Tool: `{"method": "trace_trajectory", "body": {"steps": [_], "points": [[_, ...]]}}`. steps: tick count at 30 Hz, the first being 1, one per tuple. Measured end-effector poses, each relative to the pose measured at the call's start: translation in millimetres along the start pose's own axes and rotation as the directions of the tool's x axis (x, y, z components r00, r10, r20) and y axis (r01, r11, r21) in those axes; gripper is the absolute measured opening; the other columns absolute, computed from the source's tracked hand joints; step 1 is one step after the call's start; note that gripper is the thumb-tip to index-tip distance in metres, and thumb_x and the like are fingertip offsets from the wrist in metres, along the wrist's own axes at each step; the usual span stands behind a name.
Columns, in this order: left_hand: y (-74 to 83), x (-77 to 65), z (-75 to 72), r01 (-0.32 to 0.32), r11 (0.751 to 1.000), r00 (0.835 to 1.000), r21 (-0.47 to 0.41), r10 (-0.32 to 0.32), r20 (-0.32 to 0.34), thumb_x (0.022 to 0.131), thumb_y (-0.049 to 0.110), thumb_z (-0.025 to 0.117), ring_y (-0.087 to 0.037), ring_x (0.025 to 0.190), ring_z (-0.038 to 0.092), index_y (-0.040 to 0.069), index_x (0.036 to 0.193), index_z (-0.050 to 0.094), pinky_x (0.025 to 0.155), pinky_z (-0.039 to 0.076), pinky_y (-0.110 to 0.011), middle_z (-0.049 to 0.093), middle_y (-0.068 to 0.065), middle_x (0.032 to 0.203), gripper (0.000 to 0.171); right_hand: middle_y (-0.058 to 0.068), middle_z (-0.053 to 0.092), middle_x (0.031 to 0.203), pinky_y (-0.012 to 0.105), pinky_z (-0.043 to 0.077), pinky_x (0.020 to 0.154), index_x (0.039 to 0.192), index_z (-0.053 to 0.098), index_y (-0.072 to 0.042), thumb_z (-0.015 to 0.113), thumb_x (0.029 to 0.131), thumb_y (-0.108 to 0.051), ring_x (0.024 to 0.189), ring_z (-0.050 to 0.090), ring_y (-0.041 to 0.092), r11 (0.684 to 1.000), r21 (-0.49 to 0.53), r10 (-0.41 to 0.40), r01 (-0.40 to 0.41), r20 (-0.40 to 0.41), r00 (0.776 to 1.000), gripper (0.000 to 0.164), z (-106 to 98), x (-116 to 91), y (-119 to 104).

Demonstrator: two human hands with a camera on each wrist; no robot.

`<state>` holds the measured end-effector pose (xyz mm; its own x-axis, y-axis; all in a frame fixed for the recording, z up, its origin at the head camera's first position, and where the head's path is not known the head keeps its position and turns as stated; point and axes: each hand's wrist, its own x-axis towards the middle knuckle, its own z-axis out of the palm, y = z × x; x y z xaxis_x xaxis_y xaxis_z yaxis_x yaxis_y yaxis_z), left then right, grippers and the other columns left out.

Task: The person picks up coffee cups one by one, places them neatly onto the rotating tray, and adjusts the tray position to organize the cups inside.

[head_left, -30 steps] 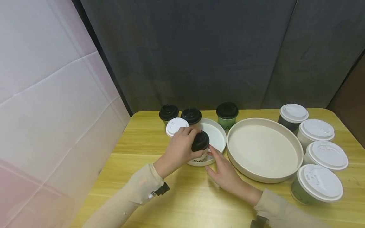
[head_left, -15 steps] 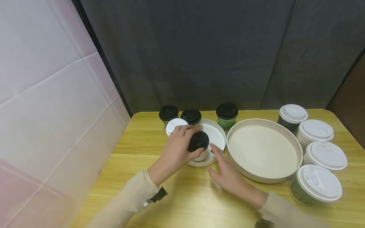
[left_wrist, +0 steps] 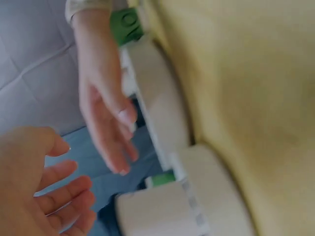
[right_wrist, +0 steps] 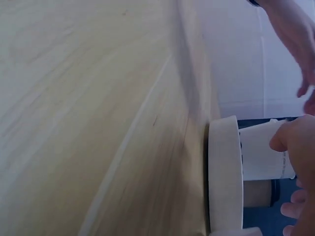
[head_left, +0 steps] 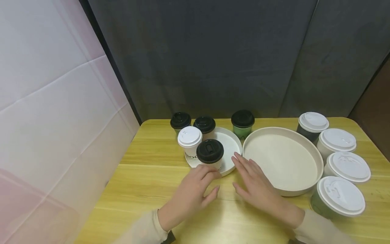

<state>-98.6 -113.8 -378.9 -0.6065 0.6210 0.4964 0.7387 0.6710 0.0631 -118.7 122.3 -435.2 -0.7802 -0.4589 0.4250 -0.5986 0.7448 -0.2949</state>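
A white paper cup with a black lid (head_left: 210, 151) stands upright on the front of the small white round tray (head_left: 233, 149). My left hand (head_left: 193, 193) hovers just in front of that cup, fingers loosely bent and holding nothing. To the right, my right hand (head_left: 259, 186) is held over the table with fingers extended, between the small tray and the large beige tray (head_left: 283, 159). A white-lidded cup (head_left: 189, 139) and a brown black-lidded cup (head_left: 205, 126) share the small tray. In the left wrist view the white cup (left_wrist: 157, 211) stands apart from my left hand (left_wrist: 54, 191).
Behind the trays are a black-lidded cup (head_left: 180, 120) at left and a green black-lidded cup (head_left: 242, 122). Several white-lidded cups, including a green one (head_left: 338, 196), line the right side of the wooden table (head_left: 131, 203). A dark partition (head_left: 213, 57) rises behind.
My left hand has let go of the black-lidded white cup and drawn back toward me. My right hand has moved away from the cup, rightward and slightly back. The cup stays on the small tray.
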Motion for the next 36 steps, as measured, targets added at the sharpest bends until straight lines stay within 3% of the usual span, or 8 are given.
{"method": "trace_trajectory", "body": {"steps": [8,15,25,36], "points": [[8.5,-17.9,36.3,-0.004,1.0,0.992,0.023,0.001,0.127,0.087,0.032,0.07,-0.023,0.134,0.053,0.011,0.13,0.057,0.113,0.045,-0.037,0.054,-0.008,0.144,0.05,0.011,0.039,0.158,0.056,0.029,0.119,0.15,0.04,-0.006,0.067,0.09,-0.038,0.146,0.039,0.029,0.989,-0.136,-0.044,0.054,0.077,0.996,0.074,2.7,-6.4,6.5],[9.9,-24.7,52.5,-0.007,0.993,0.967,0.115,-0.023,0.254,0.086,0.044,0.069,-0.031,0.142,0.045,0.002,0.141,0.049,0.115,0.042,-0.041,0.047,-0.018,0.15,0.072,0.012,0.04,0.158,0.057,0.028,0.119,0.15,0.041,-0.006,0.066,0.09,-0.043,0.145,0.041,0.029,0.972,-0.213,-0.076,0.099,0.116,0.99,0.075,7.5,-10.6,10.0],[10.3,-28.4,55.8,0.008,0.986,0.957,0.167,-0.056,0.284,0.086,0.048,0.068,-0.033,0.143,0.042,0.004,0.145,0.045,0.116,0.041,-0.041,0.044,-0.019,0.152,0.078,0.012,0.04,0.158,0.057,0.026,0.12,0.151,0.04,-0.008,0.064,0.091,-0.048,0.145,0.041,0.03,0.963,-0.242,-0.089,0.121,0.138,0.986,0.076,10.7,-10.8,12.3],[6.5,-33.2,48.4,0.029,0.978,0.955,0.206,-0.088,0.283,0.085,0.049,0.069,-0.032,0.139,0.046,0.005,0.144,0.045,0.114,0.043,-0.042,0.048,-0.018,0.148,0.078,0.011,0.04,0.158,0.056,0.025,0.121,0.15,0.042,-0.011,0.063,0.091,-0.049,0.146,0.04,0.03,0.951,-0.276,-0.092,0.141,0.184,0.979,0.073,10.2,-9.2,9.4]]}}
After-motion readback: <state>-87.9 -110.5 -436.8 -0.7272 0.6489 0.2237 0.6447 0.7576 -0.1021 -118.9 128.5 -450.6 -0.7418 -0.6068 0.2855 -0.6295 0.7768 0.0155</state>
